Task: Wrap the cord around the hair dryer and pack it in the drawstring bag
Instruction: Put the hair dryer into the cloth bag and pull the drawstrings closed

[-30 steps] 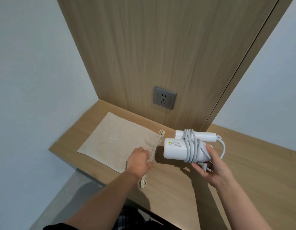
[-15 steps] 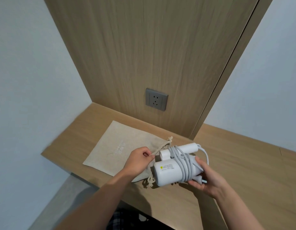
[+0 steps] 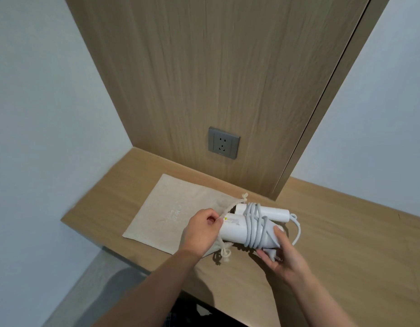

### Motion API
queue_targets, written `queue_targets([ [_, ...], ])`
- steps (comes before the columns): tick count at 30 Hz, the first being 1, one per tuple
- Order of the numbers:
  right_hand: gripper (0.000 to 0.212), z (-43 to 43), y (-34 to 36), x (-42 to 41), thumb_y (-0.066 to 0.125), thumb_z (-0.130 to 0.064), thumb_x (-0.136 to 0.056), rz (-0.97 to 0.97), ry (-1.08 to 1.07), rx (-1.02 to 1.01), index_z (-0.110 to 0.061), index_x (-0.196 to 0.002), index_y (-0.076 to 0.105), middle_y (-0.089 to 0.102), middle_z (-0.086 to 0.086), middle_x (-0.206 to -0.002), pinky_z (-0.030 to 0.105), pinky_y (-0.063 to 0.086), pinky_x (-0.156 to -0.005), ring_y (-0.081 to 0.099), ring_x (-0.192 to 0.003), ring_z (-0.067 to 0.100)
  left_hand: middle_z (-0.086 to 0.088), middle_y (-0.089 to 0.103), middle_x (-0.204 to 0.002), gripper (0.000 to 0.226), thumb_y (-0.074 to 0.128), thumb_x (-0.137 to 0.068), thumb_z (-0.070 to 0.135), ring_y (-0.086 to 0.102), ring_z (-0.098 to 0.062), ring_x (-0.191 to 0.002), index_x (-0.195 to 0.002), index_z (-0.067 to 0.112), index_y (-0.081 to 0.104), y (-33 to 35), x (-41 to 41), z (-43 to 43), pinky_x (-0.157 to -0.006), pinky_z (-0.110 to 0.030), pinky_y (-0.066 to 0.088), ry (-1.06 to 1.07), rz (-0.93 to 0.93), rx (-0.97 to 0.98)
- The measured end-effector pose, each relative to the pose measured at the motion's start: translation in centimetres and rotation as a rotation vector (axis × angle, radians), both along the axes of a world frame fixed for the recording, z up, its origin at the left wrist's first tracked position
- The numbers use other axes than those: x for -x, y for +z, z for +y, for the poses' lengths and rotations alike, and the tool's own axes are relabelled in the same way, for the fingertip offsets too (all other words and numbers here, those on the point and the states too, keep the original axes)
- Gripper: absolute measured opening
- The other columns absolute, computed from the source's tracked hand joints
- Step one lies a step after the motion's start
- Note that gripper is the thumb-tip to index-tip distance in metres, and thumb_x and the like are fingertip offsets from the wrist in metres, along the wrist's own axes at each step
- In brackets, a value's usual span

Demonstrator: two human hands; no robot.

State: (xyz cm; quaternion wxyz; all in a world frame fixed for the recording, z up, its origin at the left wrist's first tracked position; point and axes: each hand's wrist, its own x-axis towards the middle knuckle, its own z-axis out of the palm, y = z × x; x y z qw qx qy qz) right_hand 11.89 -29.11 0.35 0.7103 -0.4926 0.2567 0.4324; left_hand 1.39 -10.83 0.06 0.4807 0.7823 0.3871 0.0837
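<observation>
from the head view, the left hand pinches the mouth of the drawstring bag near the shelf's front edge, while the right hand grips the cord-wrapped hair dryer with its nose at that opening.

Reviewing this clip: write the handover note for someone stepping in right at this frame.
Left hand: pinching the drawstring bag open at its mouth.
Right hand: gripping the hair dryer at its rear end, nose pointed into the bag mouth.
Bag lies flat on the wooden shelf.
Done: cord wound around the dryer; one loop trails loose on the right.
Left: slide the dryer fully in, tuck the loop, pull the drawstring closed.
</observation>
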Motion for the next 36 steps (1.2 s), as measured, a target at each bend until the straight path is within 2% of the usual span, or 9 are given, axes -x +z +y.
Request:
queue_targets([
  [3,0.018,0.2,-0.1,0.4,0.063,-0.019,-0.086,-0.126,0.114,0.003,-0.009,-0.101,0.06,0.064,0.013,-0.098,0.041,0.058,-0.065,0.062,-0.093,0.025,0.011,0.056,-0.088,0.019,0.061,-0.087,0.029,0.058,-0.008,-0.078,-0.069,0.033,0.056,0.6,-0.7,-0.5,-0.081,-0.035,0.053,-0.043,-0.029,-0.094],
  [7,0.022,1.1,0.0,0.8,0.061,-0.012,-0.087,-0.257,0.224,-0.004,-0.009,-0.109,0.062,0.07,0.013,-0.097,0.034,0.061,-0.066,0.066,-0.09,0.027,0.011,0.055,-0.092,0.018,0.059,-0.091,0.028,0.057,-0.006,-0.083,-0.074,0.031,0.055,0.9,-1.7,-1.0,-0.083,-0.029,0.052,-0.054,-0.056,-0.158],
  [13,0.022,2.4,0.4,0.3,0.062,-0.014,-0.086,-0.224,0.094,-0.075,-0.005,-0.107,0.062,0.069,0.017,-0.103,0.044,0.055,-0.087,0.065,-0.097,0.03,0.013,0.058,-0.095,0.009,0.061,-0.092,0.025,0.059,-0.006,-0.089,-0.084,0.028,0.061,1.4,-1.6,-0.5,-0.082,-0.024,0.053,-0.181,-0.161,-0.18],
  [16,0.015,3.3,0.8,0.4,0.062,-0.018,-0.087,-0.172,0.017,-0.059,-0.013,-0.102,0.061,0.066,0.008,-0.099,0.04,0.049,-0.093,0.062,-0.094,0.021,0.009,0.058,-0.104,0.003,0.061,-0.092,0.025,0.054,-0.006,-0.096,-0.094,0.025,0.062,1.7,-1.7,-0.5,-0.086,-0.021,0.049,-0.275,-0.091,-0.37],
  [19,0.012,4.2,0.6,0.7,0.061,-0.021,-0.088,-0.104,0.016,-0.051,-0.015,-0.099,0.06,0.065,0.007,-0.097,0.036,0.05,-0.087,0.061,-0.09,0.019,0.009,0.052,-0.106,0.019,0.064,-0.086,0.027,0.048,-0.008,-0.099,-0.105,0.025,0.059,1.2,-1.0,-1.1,-0.087,-0.024,0.047,-0.224,0.031,-0.501],
  [22,0.016,4.4,0.4,0.6,0.059,-0.025,-0.089,-0.055,0.11,-0.007,-0.011,-0.097,0.058,0.064,0.009,-0.09,0.034,0.053,-0.073,0.06,-0.079,0.02,0.009,0.049,-0.098,0.019,0.064,-0.085,0.025,0.048,-0.01,-0.094,-0.101,0.026,0.053,0.0,0.4,-1.5,-0.082,-0.023,0.046,-0.194,0.095,-0.424],
  [27,0.017,4.2,0.5,0.3,0.058,-0.025,-0.089,-0.004,0.185,0.002,-0.01,-0.096,0.056,0.06,0.011,-0.09,0.043,0.044,-0.093,0.057,-0.079,0.022,0.011,0.046,-0.08,0.016,0.063,-0.085,0.024,0.047,-0.009,-0.074,-0.084,0.028,0.048,-0.7,1.4,-0.9,-0.066,-0.022,0.038,-0.121,0.127,-0.304],
  [31,0.015,5.5,0.9,1.4,0.052,-0.019,-0.093,0.071,0.024,-0.151,-0.006,-0.095,0.058,0.063,0.015,-0.09,0.036,0.047,-0.074,0.059,-0.079,0.026,0.007,0.049,-0.066,0.012,0.057,-0.085,0.016,0.049,-0.016,-0.065,-0.073,0.02,0.054,-0.7,1.3,-0.8,-0.064,-0.036,0.048,-0.164,0.141,-0.285],
  [36,0.023,6.4,0.7,2.3,0.039,-0.003,-0.095,0.055,0.028,-0.357,0.0,-0.106,0.059,0.07,0.018,-0.085,0.036,0.05,-0.077,0.061,-0.086,0.028,0.007,0.047,-0.063,0.012,0.058,-0.085,0.023,0.048,-0.016,-0.064,-0.077,0.022,0.05,-0.5,1.4,-1.0,-0.059,-0.029,0.04,-0.169,0.201,-0.297],
])
